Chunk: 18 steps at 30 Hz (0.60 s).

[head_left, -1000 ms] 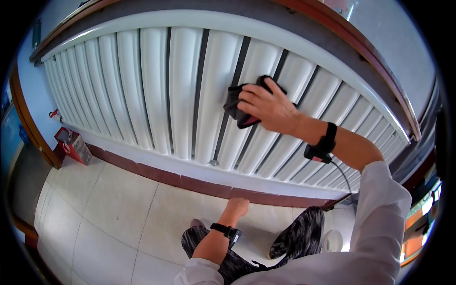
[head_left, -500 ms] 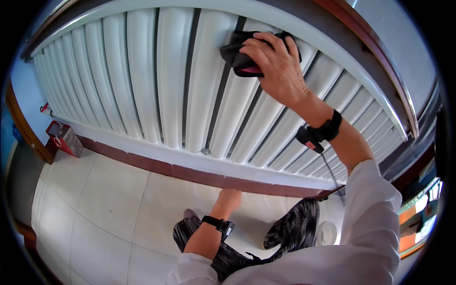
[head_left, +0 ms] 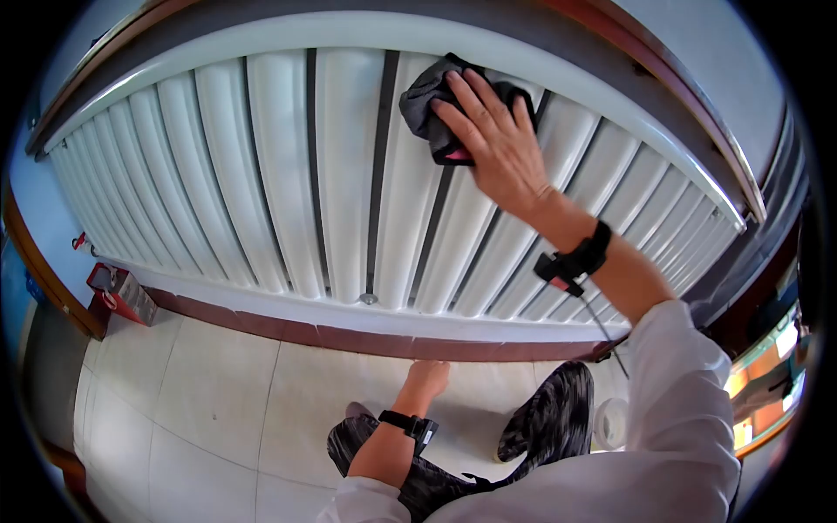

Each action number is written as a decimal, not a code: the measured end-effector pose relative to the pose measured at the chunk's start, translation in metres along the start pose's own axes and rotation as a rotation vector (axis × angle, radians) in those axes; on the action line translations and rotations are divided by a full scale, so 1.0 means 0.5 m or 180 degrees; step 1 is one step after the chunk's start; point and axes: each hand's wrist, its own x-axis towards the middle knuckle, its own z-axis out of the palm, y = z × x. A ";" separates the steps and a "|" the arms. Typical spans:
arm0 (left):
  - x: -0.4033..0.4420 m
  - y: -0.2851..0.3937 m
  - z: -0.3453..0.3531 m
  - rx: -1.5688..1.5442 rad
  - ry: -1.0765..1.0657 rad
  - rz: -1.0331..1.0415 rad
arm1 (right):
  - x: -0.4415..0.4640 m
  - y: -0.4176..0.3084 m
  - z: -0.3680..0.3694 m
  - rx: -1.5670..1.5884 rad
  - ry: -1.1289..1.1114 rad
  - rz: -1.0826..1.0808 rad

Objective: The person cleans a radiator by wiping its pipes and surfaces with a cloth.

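My right hand [head_left: 506,161] lies with its fingers spread over a bunched dark grey cloth [head_left: 427,100] with black edging and a bit of pink. It presses the cloth against the upper part of a white column radiator [head_left: 279,166], just under the top rail. The fingertips partly sink into the folds. Low down, my left hand [head_left: 428,376] hangs in a loose fist beside my knee, above the floor. Its fingers are mostly turned away, and nothing shows in it. Both wrists wear black straps with small devices.
A red box [head_left: 124,294] stands on the tiled floor [head_left: 209,383] by the wall at the left. A round whitish object [head_left: 610,423], perhaps a roll of tape, lies near my right leg. A brown-edged ledge [head_left: 697,113] runs above the radiator.
The cloth under my right hand has shifted right and slightly up along the radiator columns, with more of its grey side showing. The camera view has tilted a little. My left hand stays low.
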 end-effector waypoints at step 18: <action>-0.004 0.013 0.027 -0.0121 -0.0269 0.0016 | -0.353 -0.313 0.195 0.1022 -0.1834 -0.1538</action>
